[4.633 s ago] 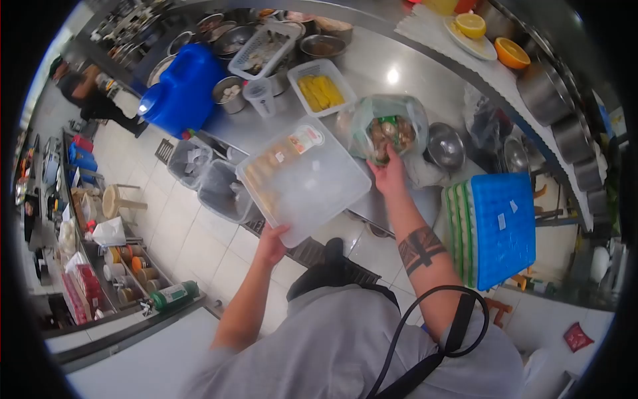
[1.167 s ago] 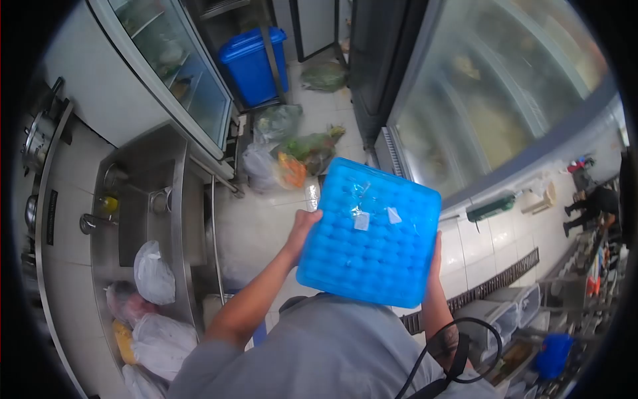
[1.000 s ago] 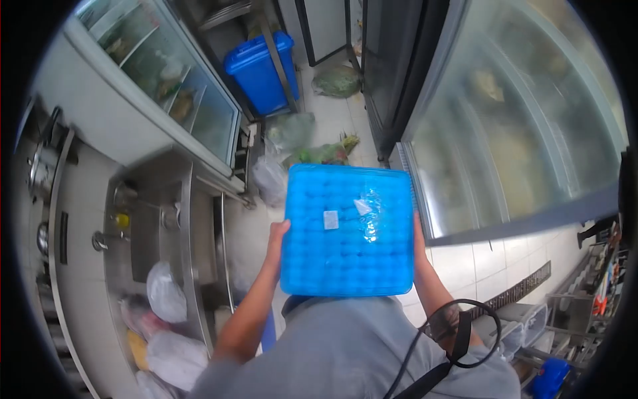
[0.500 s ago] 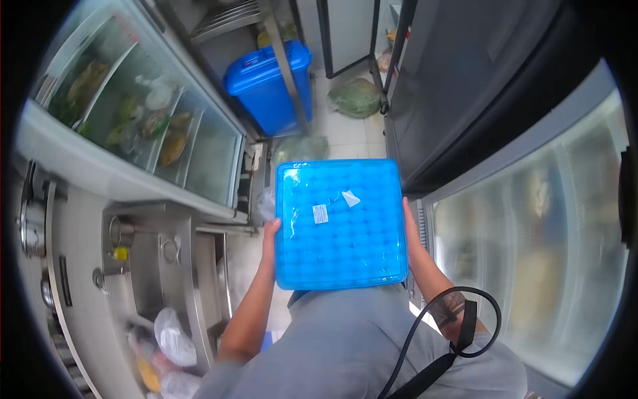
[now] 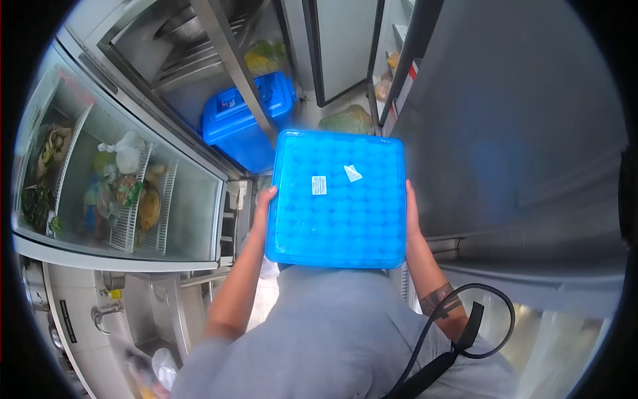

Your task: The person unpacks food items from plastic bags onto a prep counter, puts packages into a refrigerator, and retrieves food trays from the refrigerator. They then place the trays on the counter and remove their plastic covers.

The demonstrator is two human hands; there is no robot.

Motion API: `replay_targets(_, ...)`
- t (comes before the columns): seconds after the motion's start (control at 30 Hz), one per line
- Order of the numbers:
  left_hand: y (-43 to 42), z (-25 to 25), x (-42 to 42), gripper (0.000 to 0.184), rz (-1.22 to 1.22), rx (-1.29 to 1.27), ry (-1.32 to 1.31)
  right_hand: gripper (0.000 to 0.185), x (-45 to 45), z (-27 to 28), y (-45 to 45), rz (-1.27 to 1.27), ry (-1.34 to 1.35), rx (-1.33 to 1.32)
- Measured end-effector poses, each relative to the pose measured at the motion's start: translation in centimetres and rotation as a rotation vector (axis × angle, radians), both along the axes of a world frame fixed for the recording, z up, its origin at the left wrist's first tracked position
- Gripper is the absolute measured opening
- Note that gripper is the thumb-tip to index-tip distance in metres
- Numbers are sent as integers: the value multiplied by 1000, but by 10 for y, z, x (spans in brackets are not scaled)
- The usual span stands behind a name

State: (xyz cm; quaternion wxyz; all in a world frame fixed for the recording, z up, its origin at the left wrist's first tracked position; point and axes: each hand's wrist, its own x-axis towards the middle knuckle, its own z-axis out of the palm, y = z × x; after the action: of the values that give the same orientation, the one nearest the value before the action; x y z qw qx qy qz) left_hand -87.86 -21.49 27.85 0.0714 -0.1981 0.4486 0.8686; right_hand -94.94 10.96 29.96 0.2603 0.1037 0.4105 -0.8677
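Observation:
A square, blue, translucent plastic box (image 5: 339, 226) is held level in front of my body, with rows of rounded shapes showing dimly through its top. One printed label and one torn white sticker are stuck on it. At its left edge is my left hand (image 5: 265, 198), thumb against the side and the other fingers hidden beneath. My right hand (image 5: 412, 205) grips the opposite edge, its fingers mostly out of sight behind the box. What the rounded shapes are, I cannot tell.
To the left stands a glass-door fridge (image 5: 126, 179) with bagged food on racks, above a steel sink (image 5: 149, 316). A lidded blue bin (image 5: 249, 123) sits behind a metal post. Ahead, a green bag (image 5: 349, 120) lies on the floor near a door. A dark grey cabinet (image 5: 518, 126) fills the right.
My view has moved forward along the aisle and turned; the sink and right-hand glass door have slid down and back. Both hands still carry the blue box, now higher in view.

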Motion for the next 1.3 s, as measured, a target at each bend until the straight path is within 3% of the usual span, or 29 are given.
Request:
replay_targets(0.23,-26,8,-131,76,-78,-132,-11,69,-103,-19,-18,-52,13,-196)
replay_targets(0.33,-37,3,-196,75,-181,-40,-70,68,-148,-37,-30,-173,-29,-56)
replay_targets(0.5,-69,-85,-340,67,-168,-47,-79,70,-253,-70,-47,-254,-42,-69)
replay_targets(0.6,-72,-95,-410,56,-230,24,-118,72,-302,-79,-56,-304,-69,-58)
replay_targets(0.67,-77,-111,-460,56,-234,-88,-103,74,-340,-76,-61,-321,-52,-34)
replay_targets(0.8,-76,-88,-549,45,-279,-106,-44,76,-393,-74,-71,-414,-116,-53)
replay_targets(0.97,-74,-90,-629,55,-286,-128,-68,77,-461,-65,-65,-469,-137,-124)
replay_targets(1.03,-74,-61,-640,48,-305,60,-147,76,-476,-66,-70,-403,-79,-47)
replay_targets(1.13,-77,-52,-679,55,-344,100,-116,76,-517,-63,-74,-405,-106,-121)
replay_targets(1.3,-89,-48,-711,62,-269,27,-55,76,-580,-76,-70,-377,-64,-116)
